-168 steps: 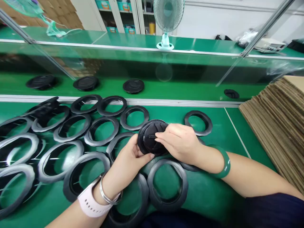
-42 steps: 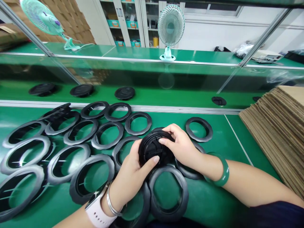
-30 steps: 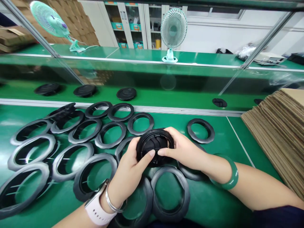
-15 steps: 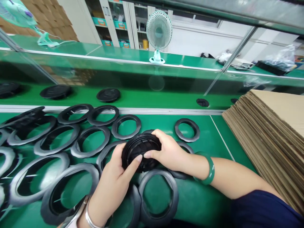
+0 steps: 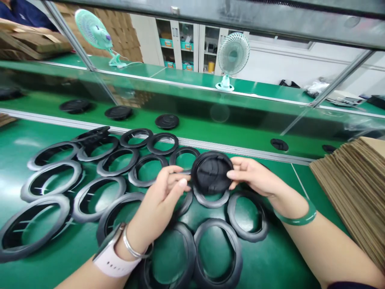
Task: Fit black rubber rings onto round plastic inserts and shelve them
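Note:
My right hand pinches the right edge of a black round plastic cover between thumb and fingers. The cover is tilted up, and its ribbed face with small clips points toward me. Beside its left edge is my left hand, thumb and fingers apart and loosely bent; whether a fingertip touches the rim I cannot tell. Beneath the cover lies a dark grey ring, partly hidden by it. Closer to me are another grey ring and a ring under my right wrist.
Several grey rings spread over the green table at the left. Black round covers lie on a green strip behind the metal rail. Stacked cardboard stands at the right. A fan and a person's sleeve are farther back.
My left hand has come off the cover's face to its left side. The cover, in my right hand, now tilts up more toward me. The view has swung left.

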### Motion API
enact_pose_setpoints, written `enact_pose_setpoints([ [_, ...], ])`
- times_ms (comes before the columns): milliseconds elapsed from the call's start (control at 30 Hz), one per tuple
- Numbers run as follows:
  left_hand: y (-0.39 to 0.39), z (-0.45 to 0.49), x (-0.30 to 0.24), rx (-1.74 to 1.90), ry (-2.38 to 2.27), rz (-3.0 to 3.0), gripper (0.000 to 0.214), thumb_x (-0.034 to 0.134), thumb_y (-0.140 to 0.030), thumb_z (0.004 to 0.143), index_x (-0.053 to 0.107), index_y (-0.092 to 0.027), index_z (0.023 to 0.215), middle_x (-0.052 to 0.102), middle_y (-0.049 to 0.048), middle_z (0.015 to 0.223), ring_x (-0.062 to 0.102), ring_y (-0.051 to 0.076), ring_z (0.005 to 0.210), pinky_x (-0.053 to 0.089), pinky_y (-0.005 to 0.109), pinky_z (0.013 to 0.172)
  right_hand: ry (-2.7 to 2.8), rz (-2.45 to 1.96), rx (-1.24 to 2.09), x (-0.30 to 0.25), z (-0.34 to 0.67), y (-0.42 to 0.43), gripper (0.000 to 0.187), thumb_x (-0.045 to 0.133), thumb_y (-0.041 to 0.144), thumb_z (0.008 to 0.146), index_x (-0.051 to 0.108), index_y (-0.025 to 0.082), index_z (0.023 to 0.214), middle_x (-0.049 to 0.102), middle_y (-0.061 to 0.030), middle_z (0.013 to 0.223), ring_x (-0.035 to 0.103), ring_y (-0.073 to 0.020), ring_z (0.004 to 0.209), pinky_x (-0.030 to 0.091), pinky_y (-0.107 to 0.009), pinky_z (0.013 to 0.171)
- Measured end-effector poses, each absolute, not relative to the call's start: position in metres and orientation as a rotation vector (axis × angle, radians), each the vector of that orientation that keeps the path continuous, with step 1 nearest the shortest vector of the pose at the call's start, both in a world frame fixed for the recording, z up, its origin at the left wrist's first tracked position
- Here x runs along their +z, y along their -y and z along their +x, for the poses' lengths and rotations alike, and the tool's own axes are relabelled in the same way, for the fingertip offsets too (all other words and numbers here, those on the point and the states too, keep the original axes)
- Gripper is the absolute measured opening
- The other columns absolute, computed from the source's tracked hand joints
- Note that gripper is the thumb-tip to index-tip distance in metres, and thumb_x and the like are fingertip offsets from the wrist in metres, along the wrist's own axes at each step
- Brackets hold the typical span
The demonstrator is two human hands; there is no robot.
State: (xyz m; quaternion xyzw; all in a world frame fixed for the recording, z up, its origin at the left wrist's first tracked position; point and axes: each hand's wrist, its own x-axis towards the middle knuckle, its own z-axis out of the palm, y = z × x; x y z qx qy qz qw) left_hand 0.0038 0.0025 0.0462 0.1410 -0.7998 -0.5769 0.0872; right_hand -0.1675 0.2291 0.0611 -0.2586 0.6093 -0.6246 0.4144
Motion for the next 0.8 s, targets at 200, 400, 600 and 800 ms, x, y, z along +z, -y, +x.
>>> enact_pose_setpoints([
  [200, 0.018, -0.01, 0.026, -0.893, 2.768, 0.164, 0.041, 0.05, -0.038, 0.097, 0.056, -0.019, 0.133, 0.059, 0.0102, 0.137, 0.048, 0.028, 0.134, 0.037, 0.05, 0.117, -1.958, -0.428, -1.992, 0.052, -0.208, -0.241, 0.053, 0.091, 0.045, 0.068, 0.066, 0.017, 0.105, 0.068, -0.0085, 0.107, 0.066, -0.0224, 0.093, 0.061, -0.024, 0.065],
  [400, 0.011, -0.01, 0.012, -0.632, 2.906, -0.02, 0.051, 0.044, -0.028, 0.097, 0.045, -0.014, 0.146, 0.049, 0.014, 0.147, 0.035, 0.029, 0.144, 0.033, 0.052, 0.12, -1.959, -0.406, -2.004, 0.038, -0.214, -0.24, 0.055, 0.09, 0.047, 0.068, 0.065, 0.016, 0.105, 0.068, -0.0092, 0.109, 0.066, -0.0227, 0.095, 0.062, -0.025, 0.065],
  [600, 0.006, -0.017, 0.011, -0.609, 2.83, 0.032, 0.043, 0.047, -0.031, 0.095, 0.061, -0.014, 0.132, 0.06, 0.0161, 0.12, 0.047, 0.035, 0.131, 0.04, 0.055, 0.113, -2.047, -0.499, -1.933, 0.025, -0.213, -0.236, 0.053, 0.087, 0.047, 0.069, 0.066, 0.014, 0.104, 0.069, -0.0086, 0.1, 0.066, -0.0215, 0.086, 0.058, -0.025, 0.063],
  [800, 0.002, -0.023, -0.002, -0.651, 2.87, -0.036, 0.051, 0.039, -0.02, 0.095, 0.045, -0.021, 0.145, 0.056, 0.0103, 0.142, 0.04, 0.033, 0.141, 0.023, 0.068, 0.117, -2.781, -0.87, -1.345, 0.029, -0.247, -0.208, 0.032, 0.068, 0.028, 0.089, 0.068, 0.016, 0.119, 0.068, -0.0088, 0.112, 0.064, -0.0273, 0.101, 0.054, -0.043, 0.093],
])
